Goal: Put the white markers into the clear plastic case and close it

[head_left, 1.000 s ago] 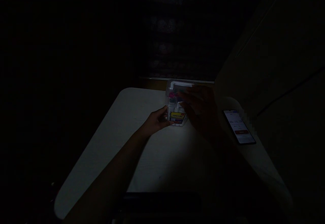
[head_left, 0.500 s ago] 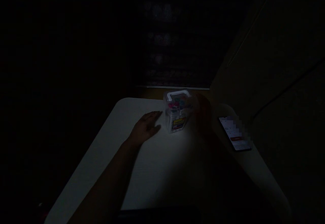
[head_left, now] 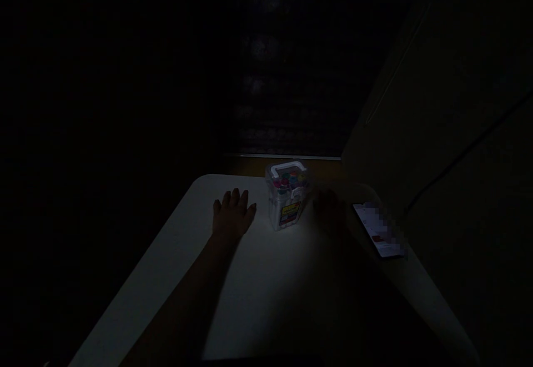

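Observation:
A clear plastic box of markers [head_left: 287, 197] stands upright on the white table [head_left: 245, 295]. Its lid is on, with a white carrying handle on top, and several coloured caps show through. A yellow label marks its front. To the left of the box, my left hand [head_left: 231, 217] lies flat on the table, fingers spread, holding nothing. On the box's other side, my right hand [head_left: 328, 206] rests in deep shadow. It looks open and apart from the box, though its fingers are only faintly visible.
A phone [head_left: 377, 231] with a lit screen lies near the table's right edge. Behind the table hangs a dark patterned curtain [head_left: 266, 78]. A wall [head_left: 449, 122] with a dark cable runs along the right. The surroundings are very dark.
My right hand has come off the box's lid and down to the table on the right. My left hand has drawn slightly left and spread its fingers. The view has tilted up a little.

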Available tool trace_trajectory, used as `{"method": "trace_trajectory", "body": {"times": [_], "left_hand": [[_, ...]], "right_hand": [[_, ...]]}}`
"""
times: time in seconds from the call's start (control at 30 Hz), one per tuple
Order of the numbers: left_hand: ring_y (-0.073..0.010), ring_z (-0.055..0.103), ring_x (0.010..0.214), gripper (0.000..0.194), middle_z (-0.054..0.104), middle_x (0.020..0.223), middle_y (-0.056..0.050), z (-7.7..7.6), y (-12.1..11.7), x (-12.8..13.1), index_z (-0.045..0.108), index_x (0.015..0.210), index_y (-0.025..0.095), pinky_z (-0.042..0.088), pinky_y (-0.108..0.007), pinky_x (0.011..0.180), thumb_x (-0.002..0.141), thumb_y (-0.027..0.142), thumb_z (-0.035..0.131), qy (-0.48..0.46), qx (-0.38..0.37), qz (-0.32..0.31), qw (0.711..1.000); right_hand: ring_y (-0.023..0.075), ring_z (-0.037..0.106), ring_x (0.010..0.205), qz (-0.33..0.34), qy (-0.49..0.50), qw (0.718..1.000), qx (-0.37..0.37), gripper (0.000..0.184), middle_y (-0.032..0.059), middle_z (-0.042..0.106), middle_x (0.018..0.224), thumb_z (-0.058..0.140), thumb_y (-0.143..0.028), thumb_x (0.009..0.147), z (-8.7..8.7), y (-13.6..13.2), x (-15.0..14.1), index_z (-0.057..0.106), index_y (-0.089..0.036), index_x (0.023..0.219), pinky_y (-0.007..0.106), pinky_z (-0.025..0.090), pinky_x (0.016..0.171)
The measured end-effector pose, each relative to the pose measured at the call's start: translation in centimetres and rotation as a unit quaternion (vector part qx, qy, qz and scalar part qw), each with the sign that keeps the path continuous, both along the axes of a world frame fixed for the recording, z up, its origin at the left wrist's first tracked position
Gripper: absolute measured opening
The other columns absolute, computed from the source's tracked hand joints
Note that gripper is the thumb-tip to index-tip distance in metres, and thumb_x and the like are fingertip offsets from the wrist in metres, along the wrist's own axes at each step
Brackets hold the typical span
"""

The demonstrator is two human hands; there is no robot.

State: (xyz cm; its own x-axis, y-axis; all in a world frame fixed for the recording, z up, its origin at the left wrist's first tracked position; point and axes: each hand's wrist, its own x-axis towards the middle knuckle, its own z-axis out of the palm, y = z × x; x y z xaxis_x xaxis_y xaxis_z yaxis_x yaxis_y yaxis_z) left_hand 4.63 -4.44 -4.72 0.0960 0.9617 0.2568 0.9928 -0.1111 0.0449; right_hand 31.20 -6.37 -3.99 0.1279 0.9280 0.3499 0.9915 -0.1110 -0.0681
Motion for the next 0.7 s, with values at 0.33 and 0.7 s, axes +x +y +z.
{"method": "trace_trajectory", "body": {"times": [0.33,0.7], "left_hand": [[-0.0354,0.027,0.135,0.063,0.034,0.147,-0.017,-0.3,1.4,-0.3,0.039,0.14,0.016,0.023,-0.056,0.103,0.09,0.049,0.02,-0.014,-0.006,0.019,1.0],[-0.0347,0.028,0.134,0.06,0.036,0.146,-0.016,0.4,1.1,-0.4,0.043,0.136,0.017,0.023,-0.056,0.103,0.089,0.049,0.022,-0.037,-0.01,0.005,0.999]], "right_hand": [[0.0195,0.056,0.104,-0.022,-0.028,0.999,-0.022,0.035,0.0084,0.055,0.12,0.053,-0.035,0.089,2.3,-1.1,-1.5,0.053,-0.017,0.119,0.042,0.049,0.087],[0.023,0.051,0.114,-0.019,-0.036,0.998,-0.044,0.038,0.0093,0.05,0.129,0.053,-0.036,0.088,2.4,-0.9,-0.5,0.051,-0.019,0.123,0.047,0.044,0.095]]}}
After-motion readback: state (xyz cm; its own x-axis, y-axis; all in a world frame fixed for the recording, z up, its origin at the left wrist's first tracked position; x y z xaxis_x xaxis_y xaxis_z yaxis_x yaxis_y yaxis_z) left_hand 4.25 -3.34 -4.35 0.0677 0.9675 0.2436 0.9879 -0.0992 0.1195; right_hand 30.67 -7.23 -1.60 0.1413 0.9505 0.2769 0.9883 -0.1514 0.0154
